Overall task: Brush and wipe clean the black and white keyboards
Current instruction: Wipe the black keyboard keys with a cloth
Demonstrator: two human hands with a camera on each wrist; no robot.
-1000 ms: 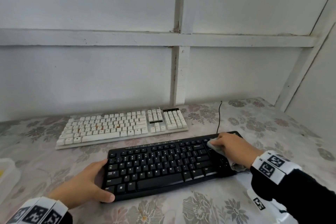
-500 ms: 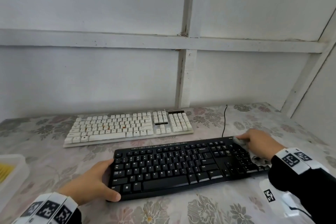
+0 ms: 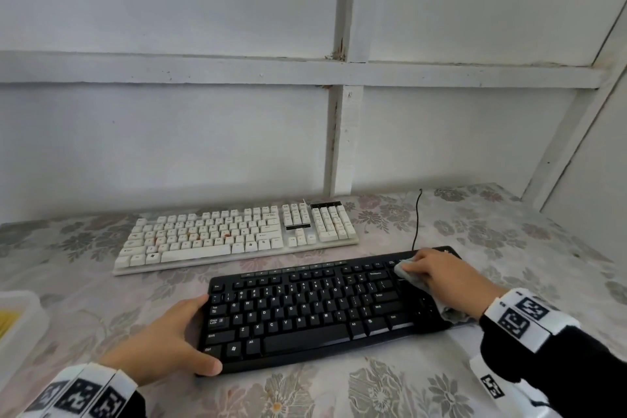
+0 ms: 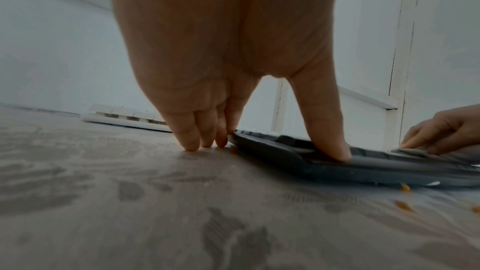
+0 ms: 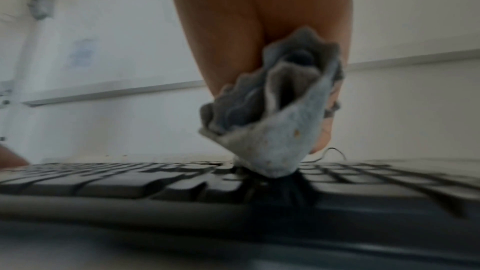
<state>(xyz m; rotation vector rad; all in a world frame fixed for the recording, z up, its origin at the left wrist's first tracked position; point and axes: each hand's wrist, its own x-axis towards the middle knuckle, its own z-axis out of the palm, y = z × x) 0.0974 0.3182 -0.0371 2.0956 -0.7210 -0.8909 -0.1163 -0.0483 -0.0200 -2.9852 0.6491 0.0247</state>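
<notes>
cloth (image 3: 405,271) under right hand (image 3: 441,276), on black keyboard (image 3: 305,309)

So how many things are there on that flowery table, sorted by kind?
Keyboards: 2, the black keyboard and the white keyboard.
Cloths: 1, the grey cloth bunched in the right hand.
Plastic tubs: 1, the white tub at the left edge.
Total: 4.

The black keyboard (image 3: 305,312) is showing matt plastic. On its right end the cloth (image 3: 409,273) is looking soft and fuzzy. Behind it the white keyboard (image 3: 234,234) is showing smooth, orange-stained plastic.
</notes>
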